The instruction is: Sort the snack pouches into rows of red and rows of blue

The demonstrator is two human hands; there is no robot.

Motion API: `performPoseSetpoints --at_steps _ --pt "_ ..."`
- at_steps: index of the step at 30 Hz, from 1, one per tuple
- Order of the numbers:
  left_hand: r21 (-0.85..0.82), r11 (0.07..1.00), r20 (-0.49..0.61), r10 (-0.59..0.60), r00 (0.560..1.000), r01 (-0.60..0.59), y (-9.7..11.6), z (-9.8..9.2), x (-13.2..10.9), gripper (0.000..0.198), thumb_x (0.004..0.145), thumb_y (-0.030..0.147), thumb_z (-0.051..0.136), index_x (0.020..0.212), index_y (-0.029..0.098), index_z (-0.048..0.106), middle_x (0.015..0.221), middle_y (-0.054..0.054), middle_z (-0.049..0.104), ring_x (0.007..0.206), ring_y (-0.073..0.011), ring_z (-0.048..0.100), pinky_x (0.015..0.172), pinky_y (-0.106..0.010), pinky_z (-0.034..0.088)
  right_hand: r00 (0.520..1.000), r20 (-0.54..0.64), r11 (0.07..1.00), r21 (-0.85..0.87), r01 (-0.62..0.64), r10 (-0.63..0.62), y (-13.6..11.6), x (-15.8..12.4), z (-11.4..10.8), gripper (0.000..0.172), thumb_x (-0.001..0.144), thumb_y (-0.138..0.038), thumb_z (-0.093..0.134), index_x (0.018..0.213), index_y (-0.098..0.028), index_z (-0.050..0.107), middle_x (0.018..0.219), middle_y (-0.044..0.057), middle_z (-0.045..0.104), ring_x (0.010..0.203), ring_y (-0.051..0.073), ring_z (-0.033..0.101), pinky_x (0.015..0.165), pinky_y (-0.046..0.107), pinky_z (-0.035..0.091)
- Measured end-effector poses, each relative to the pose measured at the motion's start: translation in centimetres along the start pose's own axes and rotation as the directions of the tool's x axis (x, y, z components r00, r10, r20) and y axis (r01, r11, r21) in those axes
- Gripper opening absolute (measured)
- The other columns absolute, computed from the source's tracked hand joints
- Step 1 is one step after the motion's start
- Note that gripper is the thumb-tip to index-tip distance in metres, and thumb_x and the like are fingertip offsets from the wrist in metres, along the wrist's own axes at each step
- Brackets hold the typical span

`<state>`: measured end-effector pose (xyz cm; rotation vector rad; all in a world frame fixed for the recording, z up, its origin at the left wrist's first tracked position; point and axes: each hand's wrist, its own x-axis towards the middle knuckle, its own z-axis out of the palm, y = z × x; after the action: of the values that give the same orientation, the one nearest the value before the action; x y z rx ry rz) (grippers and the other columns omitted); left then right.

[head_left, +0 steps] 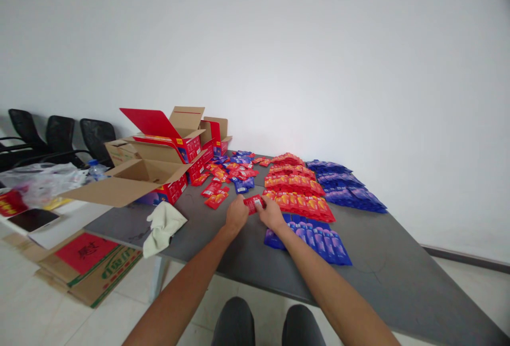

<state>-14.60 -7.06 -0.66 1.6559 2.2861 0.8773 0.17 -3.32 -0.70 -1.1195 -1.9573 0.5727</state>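
A red snack packet (253, 204) is stretched between my two hands just above the table. My left hand (236, 213) grips its left end, and my right hand (271, 213) pinches the right end. Right beside my right hand lies a row of overlapping red packets (303, 205), with more red rows behind it. A row of blue packets (319, 237) lies nearer to me, partly under my right forearm. Loose red and blue packets (235, 168) are heaped beyond my left hand, with a red packet (217, 197) lying closest to it.
Open cardboard boxes (147, 173) with raised flaps stand at the left of the grey table (382, 277). A pale cloth (164, 226) hangs over the front edge. Stacked blue packets (350, 194) lie at the back right. Flattened cartons (107, 266) rest on the floor.
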Motion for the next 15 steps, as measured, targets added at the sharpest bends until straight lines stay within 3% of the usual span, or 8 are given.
performPoseSetpoints --at_steps 3,5,8,11,15 --pt "-0.085 0.996 -0.005 0.036 0.999 -0.036 -0.1 0.3 0.3 0.021 0.087 0.012 0.040 0.096 0.018 0.058 0.094 -0.011 0.070 0.090 -0.0208 0.065 0.076 -0.027 0.043 0.991 0.045 0.948 0.287 -0.134 0.127 -0.1 -0.1 -0.8 0.015 0.076 -0.033 0.063 0.076 -0.019 0.064 0.067 0.000 0.061 0.062 0.015 0.052 0.058 0.024 0.039" --pt "-0.182 0.981 -0.022 0.070 0.997 -0.073 -0.2 0.5 0.6 0.020 0.087 0.012 0.040 0.092 0.019 0.059 0.094 -0.008 0.070 0.090 -0.0183 0.064 0.077 -0.026 0.043 0.976 0.066 0.892 0.397 -0.217 0.208 0.1 -0.3 -1.4 0.021 0.071 -0.035 0.066 0.063 -0.019 0.056 0.055 -0.003 0.050 0.052 0.011 0.042 0.050 0.022 0.030" --pt "-0.358 0.930 0.018 0.090 0.996 -0.077 -0.2 1.1 1.1 0.018 0.081 0.009 0.047 0.088 0.018 0.061 0.091 -0.005 0.070 0.083 -0.0154 0.064 0.073 -0.024 0.045 0.959 0.061 0.853 0.443 -0.275 0.277 0.6 -0.8 -2.5 0.027 0.069 -0.038 0.066 0.059 -0.020 0.048 0.050 -0.006 0.042 0.047 0.009 0.033 0.045 0.022 0.024" --pt "-0.476 0.878 0.091 0.114 0.989 -0.057 -0.1 1.5 1.5 0.020 0.074 0.005 0.051 0.086 0.016 0.063 0.082 -0.003 0.070 0.072 -0.0136 0.063 0.064 -0.022 0.045 0.947 0.061 0.826 0.473 -0.306 0.316 0.8 -1.5 -3.4 0.028 0.067 -0.039 0.067 0.060 -0.020 0.048 0.051 -0.006 0.042 0.046 0.009 0.033 0.045 0.022 0.025" --pt "-0.553 0.829 0.084 0.146 0.986 -0.075 0.1 1.8 1.5 0.019 0.073 0.004 0.053 0.084 0.015 0.063 0.075 -0.002 0.068 0.065 -0.0122 0.062 0.059 -0.021 0.044 0.950 0.085 0.817 0.490 -0.304 0.302 0.6 -2.2 -4.2 0.034 0.070 -0.046 0.066 0.059 -0.020 0.047 0.051 -0.005 0.043 0.047 0.009 0.033 0.045 0.023 0.024"
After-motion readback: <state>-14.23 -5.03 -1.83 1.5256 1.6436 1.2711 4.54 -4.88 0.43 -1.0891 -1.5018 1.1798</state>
